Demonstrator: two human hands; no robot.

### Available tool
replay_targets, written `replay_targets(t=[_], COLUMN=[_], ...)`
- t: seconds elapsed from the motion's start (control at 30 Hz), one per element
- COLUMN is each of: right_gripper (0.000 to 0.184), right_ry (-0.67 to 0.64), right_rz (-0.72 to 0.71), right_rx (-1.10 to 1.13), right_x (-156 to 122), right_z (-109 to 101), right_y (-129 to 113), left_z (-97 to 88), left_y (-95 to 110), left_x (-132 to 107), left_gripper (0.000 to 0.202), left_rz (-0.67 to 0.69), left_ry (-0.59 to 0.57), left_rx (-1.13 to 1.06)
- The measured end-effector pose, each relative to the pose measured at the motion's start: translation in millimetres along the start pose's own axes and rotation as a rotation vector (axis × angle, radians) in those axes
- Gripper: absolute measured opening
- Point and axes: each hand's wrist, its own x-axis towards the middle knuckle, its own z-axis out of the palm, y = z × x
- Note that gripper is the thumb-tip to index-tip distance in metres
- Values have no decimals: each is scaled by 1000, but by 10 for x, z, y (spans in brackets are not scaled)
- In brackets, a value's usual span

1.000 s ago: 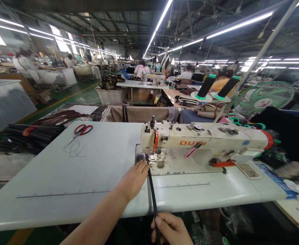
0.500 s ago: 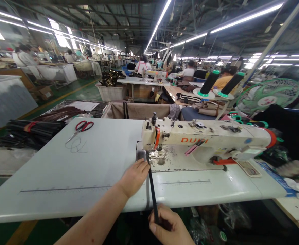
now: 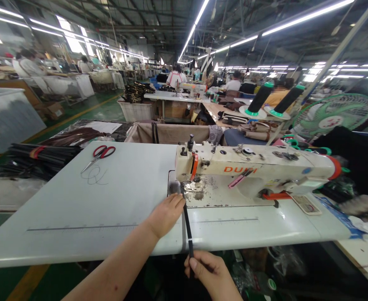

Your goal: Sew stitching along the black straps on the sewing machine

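A narrow black strap (image 3: 187, 228) runs from under the presser foot of a cream sewing machine (image 3: 253, 167) toward me across the white table (image 3: 86, 205). My left hand (image 3: 166, 214) rests on the table with its fingers closed against the strap just in front of the needle. My right hand (image 3: 209, 269) is below the table's front edge, pinched on the strap's near end.
Red-handled scissors (image 3: 99, 154) lie at the table's far left with a loop of thread. Bundles of dark straps (image 3: 36, 161) lie left of the table. Two black thread cones (image 3: 259, 100) and a green fan (image 3: 331, 117) stand behind the machine. Other people work at distant tables.
The strap has fed further under the presser foot, so less of it lies on the table. My right hand has risen toward the table edge. My left hand stays by the needle.
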Motion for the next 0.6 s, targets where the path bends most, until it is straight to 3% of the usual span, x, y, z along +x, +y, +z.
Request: replay_targets(t=[0.2, 0.6], right_gripper=[52, 56], right_ry=[3, -37], right_rz=[32, 39], right_rx=[50, 46], right_x=[-3, -28], right_z=[10, 4], right_y=[17, 6], left_z=[-11, 31], left_y=[-8, -20], left_x=[3, -31], left_gripper=[22, 22], left_rz=[2, -19], left_ry=[26, -31], left_rx=[-6, -49])
